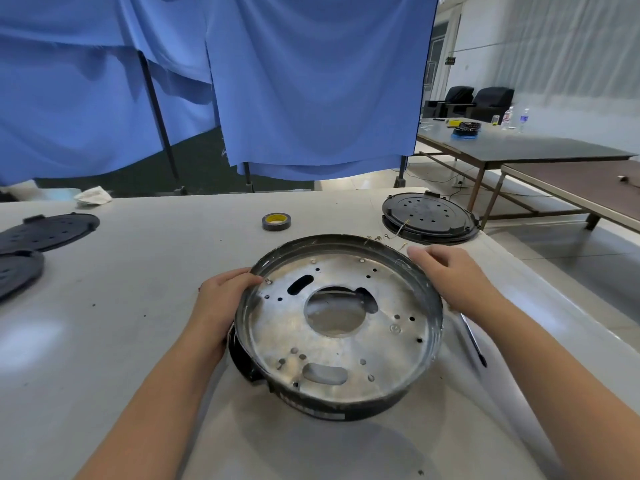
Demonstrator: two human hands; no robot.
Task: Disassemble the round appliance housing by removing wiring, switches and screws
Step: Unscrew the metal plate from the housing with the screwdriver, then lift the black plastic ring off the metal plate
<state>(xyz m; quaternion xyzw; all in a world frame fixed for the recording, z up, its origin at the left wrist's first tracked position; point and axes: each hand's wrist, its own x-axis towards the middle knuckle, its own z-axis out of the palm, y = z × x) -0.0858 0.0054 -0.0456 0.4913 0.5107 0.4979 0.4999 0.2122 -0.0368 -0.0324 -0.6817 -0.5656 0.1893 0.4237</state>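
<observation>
The round appliance housing (337, 327), a black ring with a silver perforated metal plate and a large centre hole, is tilted up off the white table (138, 341). My left hand (218, 303) grips its left rim, thumb on the inner edge. My right hand (450, 275) rests over the upper right rim with its fingers curled on it. Several small ring-terminal wires (388, 237) lie just behind the housing. A screwdriver (472, 341) lies on the table under my right forearm.
A black round cover (429, 216) sits at the table's far right corner. A roll of tape (276, 221) lies behind the housing. Two black perforated discs (48, 230) lie at the left edge. Blue curtains hang behind the table; other tables stand to the right.
</observation>
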